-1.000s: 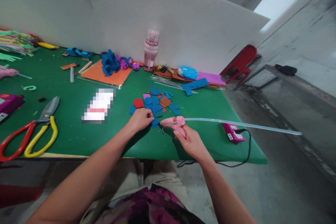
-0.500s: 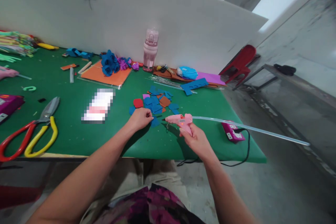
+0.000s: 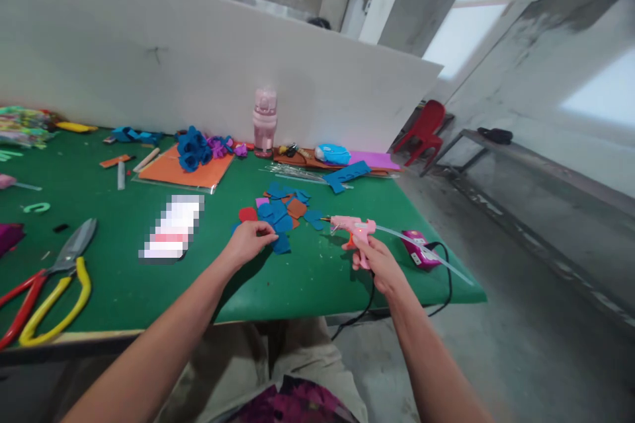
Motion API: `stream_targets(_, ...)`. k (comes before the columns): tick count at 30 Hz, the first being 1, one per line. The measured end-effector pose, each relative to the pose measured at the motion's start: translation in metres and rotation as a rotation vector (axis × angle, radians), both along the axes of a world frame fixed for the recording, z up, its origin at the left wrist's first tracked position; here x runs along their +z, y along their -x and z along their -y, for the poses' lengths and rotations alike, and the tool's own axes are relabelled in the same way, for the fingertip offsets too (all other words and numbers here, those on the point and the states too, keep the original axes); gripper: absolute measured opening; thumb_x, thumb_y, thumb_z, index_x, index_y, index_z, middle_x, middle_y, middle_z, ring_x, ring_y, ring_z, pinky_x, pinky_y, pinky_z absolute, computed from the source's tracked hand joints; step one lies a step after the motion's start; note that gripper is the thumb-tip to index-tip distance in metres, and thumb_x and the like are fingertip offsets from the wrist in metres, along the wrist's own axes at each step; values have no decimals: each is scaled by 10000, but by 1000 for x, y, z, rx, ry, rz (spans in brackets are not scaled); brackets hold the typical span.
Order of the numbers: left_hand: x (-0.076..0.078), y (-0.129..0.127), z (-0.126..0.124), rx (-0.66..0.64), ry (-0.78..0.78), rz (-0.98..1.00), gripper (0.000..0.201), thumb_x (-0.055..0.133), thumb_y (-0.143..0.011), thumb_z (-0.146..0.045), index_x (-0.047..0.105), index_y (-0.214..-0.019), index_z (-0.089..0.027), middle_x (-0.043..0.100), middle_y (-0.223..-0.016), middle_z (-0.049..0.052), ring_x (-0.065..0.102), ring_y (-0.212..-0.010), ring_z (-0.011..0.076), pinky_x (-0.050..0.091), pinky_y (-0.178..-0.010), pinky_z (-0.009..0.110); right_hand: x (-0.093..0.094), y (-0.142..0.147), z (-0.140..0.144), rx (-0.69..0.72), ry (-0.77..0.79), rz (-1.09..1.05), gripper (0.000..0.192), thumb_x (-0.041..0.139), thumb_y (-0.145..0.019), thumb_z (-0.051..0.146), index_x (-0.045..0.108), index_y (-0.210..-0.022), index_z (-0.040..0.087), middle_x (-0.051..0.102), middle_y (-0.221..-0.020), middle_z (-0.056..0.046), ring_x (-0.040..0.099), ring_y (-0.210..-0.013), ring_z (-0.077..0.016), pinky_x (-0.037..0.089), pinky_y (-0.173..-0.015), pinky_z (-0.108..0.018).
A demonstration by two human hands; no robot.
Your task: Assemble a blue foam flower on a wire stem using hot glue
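My left hand (image 3: 251, 242) is closed in a pinch over a small blue cut-out piece (image 3: 282, 244), which shows at its fingertips. In my right hand (image 3: 380, 263) is a pink glue gun (image 3: 353, 227), its nozzle pointing left and a red light lit on its body. A long clear glue stick (image 3: 421, 248) sticks out of its back. The nozzle is apart from the left hand, over the right edge of a pile of blue and brown cut-outs (image 3: 297, 208). A red cut-out (image 3: 247, 214) lies beside my left hand.
Big scissors (image 3: 74, 258) with red and yellow handles lie left. A purple box (image 3: 420, 250) with a black cord (image 3: 450, 277) stands near the table's right edge. Behind are a pink bottle (image 3: 264, 122), blue flowers (image 3: 192, 147), thin wires (image 3: 292, 172) and a blue notched strip (image 3: 347, 176).
The glue gun has moved right, away from my left hand. My left hand stays by the blue cut-out. The view has shifted, so the table appears lower and further left.
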State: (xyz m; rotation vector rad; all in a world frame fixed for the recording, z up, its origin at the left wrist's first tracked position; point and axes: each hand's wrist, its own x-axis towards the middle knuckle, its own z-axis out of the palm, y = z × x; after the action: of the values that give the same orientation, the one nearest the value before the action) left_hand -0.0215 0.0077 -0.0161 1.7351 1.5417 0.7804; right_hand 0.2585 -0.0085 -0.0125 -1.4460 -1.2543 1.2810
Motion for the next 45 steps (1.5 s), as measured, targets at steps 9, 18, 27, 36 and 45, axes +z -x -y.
stream_targets(9, 34, -8, -17, -95, -100, 14, 227, 556, -649, -385, 618, -599, -172, 595, -593, -4, 504, -587, 133, 354, -563, 234, -22, -23, -27, -108, -84, 927, 510, 281, -821, 535, 589, -836, 129, 634, -752, -118, 593, -660, -200, 363, -556, -266)
stream_targets(18, 42, -9, -43, -90, -49, 256, 275, 595, -645, -426, 608, -687, -155, 508, -541, -38, 383, -468, 69, 270, -451, 187, 3, -10, -4, -300, -216, 1110, 470, 330, -811, 547, 573, -831, 145, 614, -789, -102, 575, -678, -191, 328, -544, -248)
stream_targets(27, 34, 16, -42, -124, -133, 296, 246, 565, -686, -389, 552, -740, -150, 525, -652, -21, 451, -582, 89, 356, -561, 203, 19, 101, -74, 165, -433, 31, 388, 433, -768, 511, 620, -805, 173, 629, -787, -24, 548, -765, -138, 397, -692, -233)
stream_targets(36, 23, 20, -48, -134, -82, 321, 207, 583, -668, -337, 575, -742, -144, 576, -655, 1, 525, -621, 117, 408, -607, 237, -2, 131, -85, 268, -216, -174, 355, 493, -711, 493, 628, -690, 165, 574, -646, -9, 495, -597, -109, 374, -569, -214)
stream_targets(45, 16, 14, -49, -172, -76, 201, 180, 558, -684, -315, 591, -734, -146, 556, -637, -1, 492, -595, 110, 379, -530, 206, -10, 128, -84, 327, -284, 66, 123, 546, -620, 263, 602, -598, 156, 475, -495, 49, 395, -468, -77, 294, -462, -197)
